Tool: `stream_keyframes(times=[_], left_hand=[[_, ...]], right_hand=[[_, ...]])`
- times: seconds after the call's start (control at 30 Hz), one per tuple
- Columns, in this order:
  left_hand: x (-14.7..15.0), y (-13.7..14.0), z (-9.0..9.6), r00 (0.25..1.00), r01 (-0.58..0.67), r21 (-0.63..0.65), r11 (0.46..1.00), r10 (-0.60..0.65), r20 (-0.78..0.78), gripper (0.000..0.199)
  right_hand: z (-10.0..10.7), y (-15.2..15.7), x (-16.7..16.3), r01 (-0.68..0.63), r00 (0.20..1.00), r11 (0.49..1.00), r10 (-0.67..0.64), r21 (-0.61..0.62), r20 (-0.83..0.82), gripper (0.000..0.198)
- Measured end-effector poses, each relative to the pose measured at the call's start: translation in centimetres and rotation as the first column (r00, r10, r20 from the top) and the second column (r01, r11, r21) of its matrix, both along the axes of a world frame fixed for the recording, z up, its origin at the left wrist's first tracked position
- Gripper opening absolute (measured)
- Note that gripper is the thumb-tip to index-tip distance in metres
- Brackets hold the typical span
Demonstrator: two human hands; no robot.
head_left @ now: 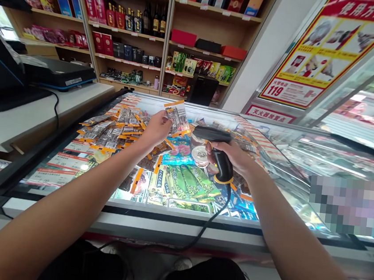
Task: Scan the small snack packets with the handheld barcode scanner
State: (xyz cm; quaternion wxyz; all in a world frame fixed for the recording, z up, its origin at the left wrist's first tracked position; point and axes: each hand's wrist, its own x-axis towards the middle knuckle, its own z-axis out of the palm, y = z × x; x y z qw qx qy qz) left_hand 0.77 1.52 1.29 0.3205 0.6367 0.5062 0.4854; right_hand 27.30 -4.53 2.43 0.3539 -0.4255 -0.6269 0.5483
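Note:
Pinched in my left hand is a small snack packet with orange ends and a clear middle showing dark contents, its barcode side tilted up. My right hand is wrapped round the handle of a black barcode scanner, whose head points left toward the packet. From the handle a black cable runs down over the front edge. Left of my left hand lies a pile of similar orange-ended packets on the glass top of a freezer. More such packets lie to the right, partly behind my right hand.
Through the glass show green ice-pop packs, a blue pack and round tubs. Price labels line the left side. A counter with black equipment stands left. Shelves rise behind, and a poster hangs right.

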Motion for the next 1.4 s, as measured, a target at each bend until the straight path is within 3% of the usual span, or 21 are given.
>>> stream_keyframes(times=[0.13,0.23,0.3,0.37,0.47,0.67,0.77,0.83,0.93,1.03,1.2,1.3,1.4], left_hand=[[0.0,0.2,0.0,0.999,0.014,0.002,1.000,-0.014,-0.043,0.012],[-0.5,0.0,0.5,0.965,-0.013,0.035,0.999,0.022,-0.260,0.015],[-1.0,-0.8,1.1,0.847,-0.036,0.083,0.996,0.075,-0.526,0.022],[-1.3,-2.0,1.7,0.648,-0.047,0.106,0.993,0.111,-0.753,0.031],[-1.1,-4.2,2.5,0.421,-0.085,0.099,0.992,0.125,-0.898,0.041],[2.6,-6.6,3.5,0.241,-0.198,0.103,0.975,0.150,-0.959,0.046],[5.9,-5.0,3.8,0.237,-0.131,0.033,0.991,0.064,-0.969,0.046],[8.1,-2.5,3.8,0.313,-0.064,-0.036,0.997,-0.014,-0.950,0.052],[10.9,2.4,3.3,0.505,-0.039,-0.233,0.972,-0.182,-0.843,0.067],[13.0,6.6,2.0,0.539,-0.020,-0.192,0.981,-0.152,-0.829,0.072],[15.0,8.9,0.1,0.470,0.065,-0.172,0.983,-0.183,-0.864,0.058],[14.8,8.0,0.1,0.406,0.113,-0.162,0.980,-0.194,-0.893,0.054],[13.3,6.1,0.4,0.335,0.187,-0.122,0.975,-0.179,-0.925,0.053]], right_hand=[[0.0,-0.1,-0.2,0.009,1.000,1.000,-0.009,-0.011,0.022,0.023],[0.1,0.0,-0.2,0.050,0.999,0.999,-0.050,-0.020,0.017,0.024],[0.1,0.3,-0.3,0.126,0.990,0.992,-0.126,-0.005,-0.060,0.023],[0.1,0.7,-0.2,0.204,0.966,0.979,-0.201,0.004,-0.166,0.024],[0.3,1.4,0.1,0.252,0.923,0.967,-0.249,-0.028,-0.295,0.027],[1.0,1.7,0.8,0.320,0.825,0.935,-0.353,-0.149,-0.440,0.027],[1.1,1.5,0.8,0.292,0.787,0.939,-0.344,-0.181,-0.512,0.027],[1.1,1.5,0.8,0.254,0.771,0.945,-0.326,-0.205,-0.547,0.027],[0.9,1.6,0.9,0.222,0.755,0.946,-0.320,-0.235,-0.573,0.027],[0.6,1.8,0.8,0.189,0.727,0.955,-0.293,-0.230,-0.621,0.033],[0.4,1.9,0.5,0.134,0.699,0.964,-0.257,-0.232,-0.667,0.038],[0.6,1.8,0.8,0.160,0.717,0.959,-0.276,-0.234,-0.640,0.036],[1.0,1.5,1.2,0.221,0.803,0.958,-0.285,-0.184,-0.523,0.029]])
